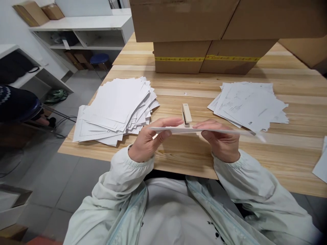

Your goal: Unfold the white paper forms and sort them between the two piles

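Observation:
Both my hands hold a thin set of white sheets [178,130] flat and edge-on above the wooden table [184,160]. My left hand [148,139] pinches its left end, thumb on top and fingers beneath. My right hand [219,139] grips the right part the same way. A cream stapler [186,115] lies on the table just behind the sheets, between my hands. A messy pile of white paper [117,109] lies to the left, and a spread pile of printed sheets [250,103] lies to the right.
Stacked cardboard boxes [204,34] with yellow tape stand at the back of the table. More paper [322,163] pokes in at the right edge. White shelving [84,30], a blue stool [99,58] and another person's dark sleeve [17,102] are at left.

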`<control>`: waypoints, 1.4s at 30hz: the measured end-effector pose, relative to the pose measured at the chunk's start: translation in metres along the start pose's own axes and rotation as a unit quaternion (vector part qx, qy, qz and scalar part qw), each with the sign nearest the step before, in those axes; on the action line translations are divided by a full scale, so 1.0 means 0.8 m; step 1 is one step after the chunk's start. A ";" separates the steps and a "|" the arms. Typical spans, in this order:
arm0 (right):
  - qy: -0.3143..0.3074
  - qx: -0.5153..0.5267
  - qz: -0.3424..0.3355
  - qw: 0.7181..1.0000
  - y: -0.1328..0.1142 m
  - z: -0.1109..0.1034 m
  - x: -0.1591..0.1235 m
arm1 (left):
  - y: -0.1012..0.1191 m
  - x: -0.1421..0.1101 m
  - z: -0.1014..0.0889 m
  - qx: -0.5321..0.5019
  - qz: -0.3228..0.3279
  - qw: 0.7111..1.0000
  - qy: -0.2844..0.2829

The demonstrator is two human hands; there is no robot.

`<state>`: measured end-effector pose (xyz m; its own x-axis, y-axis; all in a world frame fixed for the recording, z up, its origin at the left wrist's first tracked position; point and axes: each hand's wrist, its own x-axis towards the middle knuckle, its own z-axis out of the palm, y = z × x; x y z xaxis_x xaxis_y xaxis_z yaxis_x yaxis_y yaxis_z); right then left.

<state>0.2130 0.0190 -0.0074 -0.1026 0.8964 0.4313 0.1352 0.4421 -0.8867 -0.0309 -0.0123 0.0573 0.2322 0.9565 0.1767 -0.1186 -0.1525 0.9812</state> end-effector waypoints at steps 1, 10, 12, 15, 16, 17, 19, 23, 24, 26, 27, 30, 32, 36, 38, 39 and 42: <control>0.003 0.001 -0.002 1.000 0.000 0.002 0.000 | -0.004 0.001 -0.001 0.000 0.000 1.000 0.013; 0.060 0.005 -0.032 0.998 0.002 0.009 -0.004 | -0.015 0.003 0.012 0.013 0.014 0.998 0.062; 0.083 0.014 -0.051 0.995 0.001 0.008 -0.005 | -0.010 0.004 0.016 0.035 0.031 0.997 0.057; 0.096 0.012 -0.051 0.994 0.000 0.008 -0.005 | -0.007 0.006 0.020 0.042 0.036 0.997 0.058; 0.095 0.008 -0.042 0.995 0.001 0.008 -0.005 | -0.008 0.007 0.021 0.039 0.032 0.997 0.063; 0.092 0.006 -0.033 0.995 0.001 0.008 -0.005 | -0.010 0.009 0.021 0.032 0.026 0.997 0.070; 0.087 0.007 -0.026 0.996 0.002 0.009 -0.004 | -0.015 0.012 0.020 0.009 0.014 0.996 0.088; 0.094 -0.002 -0.028 0.995 0.001 0.009 -0.005 | -0.020 0.015 0.021 -0.031 0.022 0.994 0.106; 0.100 -0.008 -0.025 0.995 0.000 0.008 -0.006 | -0.019 0.015 0.023 -0.039 0.023 0.993 0.108; 0.115 -0.018 -0.022 0.993 -0.001 0.007 -0.007 | -0.015 0.014 0.027 -0.056 0.018 0.992 0.115; 0.122 -0.023 -0.024 0.992 -0.002 0.006 -0.007 | -0.012 0.013 0.029 -0.064 0.016 0.991 0.120; 0.137 -0.033 -0.037 0.989 -0.007 0.005 -0.007 | -0.006 0.010 0.036 -0.077 0.029 0.987 0.137; 0.138 -0.032 -0.040 0.989 -0.009 0.006 -0.007 | -0.007 0.010 0.038 -0.075 0.046 0.986 0.142; 0.118 -0.022 -0.025 0.992 -0.009 0.007 -0.008 | -0.021 0.014 0.041 -0.082 0.034 0.985 0.151; 0.108 -0.026 -0.023 0.994 -0.008 0.008 -0.008 | -0.023 0.015 0.045 -0.081 0.023 0.983 0.161; 0.107 -0.030 -0.025 0.993 -0.008 0.008 -0.008 | -0.023 0.014 0.048 -0.078 0.022 0.983 0.166; 0.133 -0.032 -0.031 0.990 -0.013 0.007 -0.007 | -0.012 0.004 0.058 -0.088 0.007 0.980 0.178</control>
<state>0.2066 0.0089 -0.0018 0.1489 0.8405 0.5209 0.2001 0.4903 -0.8483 0.0159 -0.0196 0.0520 -0.1192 0.9855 0.1209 -0.2920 -0.1512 0.9444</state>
